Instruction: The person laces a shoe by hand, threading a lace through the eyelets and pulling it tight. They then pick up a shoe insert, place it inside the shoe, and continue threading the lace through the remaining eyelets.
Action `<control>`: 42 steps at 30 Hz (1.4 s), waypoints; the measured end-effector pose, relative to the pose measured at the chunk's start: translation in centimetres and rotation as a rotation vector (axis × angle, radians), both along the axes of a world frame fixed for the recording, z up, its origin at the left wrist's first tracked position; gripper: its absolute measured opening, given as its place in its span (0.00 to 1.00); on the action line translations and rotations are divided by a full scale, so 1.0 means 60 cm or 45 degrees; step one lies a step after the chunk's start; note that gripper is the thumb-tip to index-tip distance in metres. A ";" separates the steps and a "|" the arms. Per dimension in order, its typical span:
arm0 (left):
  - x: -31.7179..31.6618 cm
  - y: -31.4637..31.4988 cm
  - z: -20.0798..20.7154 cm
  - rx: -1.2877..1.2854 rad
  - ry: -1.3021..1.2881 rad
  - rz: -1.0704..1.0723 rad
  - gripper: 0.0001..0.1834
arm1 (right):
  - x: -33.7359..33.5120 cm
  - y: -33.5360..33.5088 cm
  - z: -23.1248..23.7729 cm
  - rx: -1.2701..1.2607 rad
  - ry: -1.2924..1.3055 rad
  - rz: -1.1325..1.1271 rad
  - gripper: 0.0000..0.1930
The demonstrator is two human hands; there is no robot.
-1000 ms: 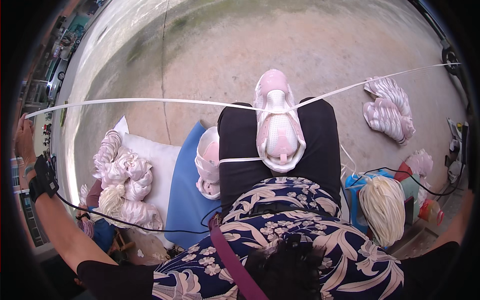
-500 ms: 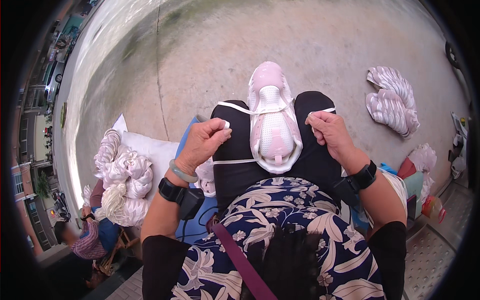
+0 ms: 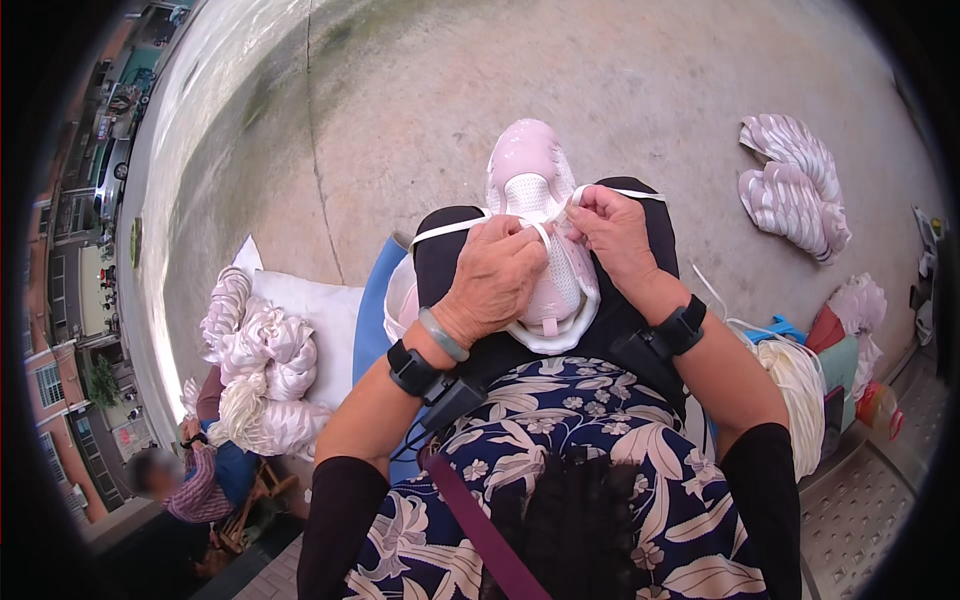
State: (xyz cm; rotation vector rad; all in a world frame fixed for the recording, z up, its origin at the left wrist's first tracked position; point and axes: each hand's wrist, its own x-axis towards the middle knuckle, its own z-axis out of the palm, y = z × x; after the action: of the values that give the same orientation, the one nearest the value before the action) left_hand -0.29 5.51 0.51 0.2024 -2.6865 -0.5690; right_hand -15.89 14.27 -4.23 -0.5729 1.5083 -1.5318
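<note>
A pink-and-white sneaker upper [image 3: 527,150] lies across my black-clad thighs, toe pointing away from me. White shoelace [image 3: 447,231] runs through its lacing area, with a length stretching out to either side over my legs. My left hand [image 3: 497,273] is closed over the middle of the upper, pinching lace that loops up beside its fingertips. Just to its right, my right hand [image 3: 612,235] pinches another stretch of lace close to the eyelets. Both hands cover part of the tongue and eyelet rows.
Stacked pink-white uppers [image 3: 795,190] lie on the concrete at the right. Bundled uppers [image 3: 268,345] sit beside a white sheet [image 3: 330,310] at left. A hank of white laces [image 3: 788,395] hangs near my right arm. Another person [image 3: 200,485] sits at lower left.
Both hands have moved inward from beside the upper to its lacing area, my left going right and my right going left. Lace now forms a loop between them.
</note>
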 end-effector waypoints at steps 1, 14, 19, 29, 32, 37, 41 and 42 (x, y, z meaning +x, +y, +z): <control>0.000 0.001 -0.001 0.002 -0.002 0.000 0.04 | 0.003 -0.002 -0.003 -0.001 0.031 -0.022 0.03; 0.005 0.001 0.002 0.076 -0.086 0.026 0.17 | 0.010 -0.004 -0.002 -0.017 0.122 -0.040 0.04; 0.006 -0.001 0.000 0.079 -0.098 0.023 0.17 | 0.009 0.000 -0.006 -0.014 0.233 -0.032 0.05; 0.006 -0.001 -0.011 0.082 -0.040 0.017 0.11 | 0.013 0.005 -0.006 -0.015 0.621 0.002 0.05; 0.004 -0.004 -0.009 0.192 0.027 0.058 0.06 | 0.016 0.000 -0.013 -0.062 0.894 0.076 0.06; 0.020 -0.004 0.000 0.488 0.203 0.237 0.03 | 0.011 0.000 -0.014 -0.050 0.899 0.116 0.07; 0.072 -0.035 0.010 1.320 0.503 0.773 0.06 | 0.013 0.011 0.015 0.133 0.712 0.100 0.09; 0.083 -0.042 0.011 1.644 0.666 0.889 0.07 | 0.012 0.017 0.015 0.118 0.734 0.073 0.11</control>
State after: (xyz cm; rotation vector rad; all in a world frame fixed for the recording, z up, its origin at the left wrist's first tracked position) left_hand 4.67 3.01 1.19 1.0628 -1.2609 -1.6768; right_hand -15.16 15.28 -3.35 -1.0552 1.9568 -1.3013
